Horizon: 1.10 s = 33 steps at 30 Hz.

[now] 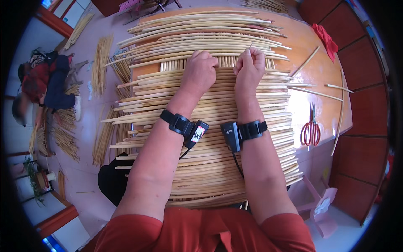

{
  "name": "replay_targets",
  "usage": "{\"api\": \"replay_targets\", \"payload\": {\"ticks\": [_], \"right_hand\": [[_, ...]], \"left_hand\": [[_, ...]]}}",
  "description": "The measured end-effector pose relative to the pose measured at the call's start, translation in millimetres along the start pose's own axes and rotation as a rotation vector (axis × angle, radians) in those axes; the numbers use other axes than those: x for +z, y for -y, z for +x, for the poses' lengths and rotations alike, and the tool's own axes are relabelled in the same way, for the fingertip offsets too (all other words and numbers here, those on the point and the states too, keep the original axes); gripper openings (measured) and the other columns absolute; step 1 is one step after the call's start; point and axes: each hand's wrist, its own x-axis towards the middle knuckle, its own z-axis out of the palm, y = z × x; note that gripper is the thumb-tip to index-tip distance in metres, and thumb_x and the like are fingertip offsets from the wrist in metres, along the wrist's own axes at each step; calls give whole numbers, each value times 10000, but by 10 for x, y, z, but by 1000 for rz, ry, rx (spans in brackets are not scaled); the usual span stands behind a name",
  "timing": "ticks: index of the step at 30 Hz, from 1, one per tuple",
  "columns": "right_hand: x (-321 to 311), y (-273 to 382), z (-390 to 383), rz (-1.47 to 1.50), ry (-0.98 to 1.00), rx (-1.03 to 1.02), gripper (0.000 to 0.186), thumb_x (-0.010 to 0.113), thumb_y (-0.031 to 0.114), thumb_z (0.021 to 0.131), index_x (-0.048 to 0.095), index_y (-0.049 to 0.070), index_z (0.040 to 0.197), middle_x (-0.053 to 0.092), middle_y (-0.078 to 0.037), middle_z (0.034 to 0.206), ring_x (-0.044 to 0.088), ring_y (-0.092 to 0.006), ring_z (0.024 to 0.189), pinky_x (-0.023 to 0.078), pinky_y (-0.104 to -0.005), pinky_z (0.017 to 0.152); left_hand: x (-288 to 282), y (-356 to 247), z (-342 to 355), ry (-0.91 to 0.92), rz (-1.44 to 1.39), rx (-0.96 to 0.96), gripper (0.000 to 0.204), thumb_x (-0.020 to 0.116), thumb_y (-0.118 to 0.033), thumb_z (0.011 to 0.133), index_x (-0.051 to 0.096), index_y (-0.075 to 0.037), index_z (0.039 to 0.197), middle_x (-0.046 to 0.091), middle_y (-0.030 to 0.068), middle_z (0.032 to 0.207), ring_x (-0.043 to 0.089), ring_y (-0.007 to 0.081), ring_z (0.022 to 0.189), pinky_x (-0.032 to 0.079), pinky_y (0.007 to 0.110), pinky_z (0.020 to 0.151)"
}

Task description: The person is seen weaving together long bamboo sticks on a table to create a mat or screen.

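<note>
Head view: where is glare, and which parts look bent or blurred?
In the head view, bright glare lies on the orange table left of the red scissors; the pale woven sticks bow toward the rim from fisheye distortion; both hands, left hand and right hand, look sharp; the corners are black.

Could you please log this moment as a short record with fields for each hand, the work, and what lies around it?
left hand: left hand closed in a fist, pressing on the woven mat of pale sticks
right hand: right hand also fisted, beside the left, at the same row of the mat
wrists: a black strapped device on each wrist
surface: orange table
tools: red-handled scissors on the table, to the right of the mat
loose items: red cloth at the table's far right; stick bundles on the floor to the left
others: a person sitting at far left
</note>
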Motion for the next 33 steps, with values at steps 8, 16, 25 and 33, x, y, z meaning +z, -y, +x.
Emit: {"api": "replay_targets", "payload": {"ticks": [8, 16, 25, 33], "right_hand": [[69, -97, 105, 20, -41, -62, 45, 492, 79, 980, 492, 45, 950, 483, 1, 719, 440, -44, 570, 522, -238, 545], [42, -56, 83, 109, -37, -3, 45, 503, 87, 981, 488, 64, 944, 477, 11, 703, 419, -38, 545, 394, -199, 444], [22, -16, 104, 210, -93, 35, 51, 508, 91, 976, 492, 82, 928, 478, -12, 680, 399, -84, 533, 386, -243, 480], [34, -28, 113, 293, -116, 46, 55, 494, 100, 985, 478, 74, 939, 464, -17, 656, 394, -82, 515, 428, -254, 477]], "left_hand": [[-213, 28, 169, -255, -88, -104, 147, 579, 42, 808, 680, -38, 878, 642, 118, 849, 622, 299, 835, 506, 381, 742], [-216, 48, 198, 13, 114, -149, 95, 666, -80, 813, 666, -60, 906, 634, 114, 900, 614, 332, 869, 508, 407, 756], [-294, 308, 445, -86, 201, -95, 82, 663, -72, 802, 676, -66, 883, 638, 115, 893, 611, 330, 875, 497, 419, 776], [-269, 378, 509, 84, 352, -81, 60, 672, -85, 800, 682, -86, 859, 633, 81, 903, 589, 279, 955, 498, 413, 810]]}}
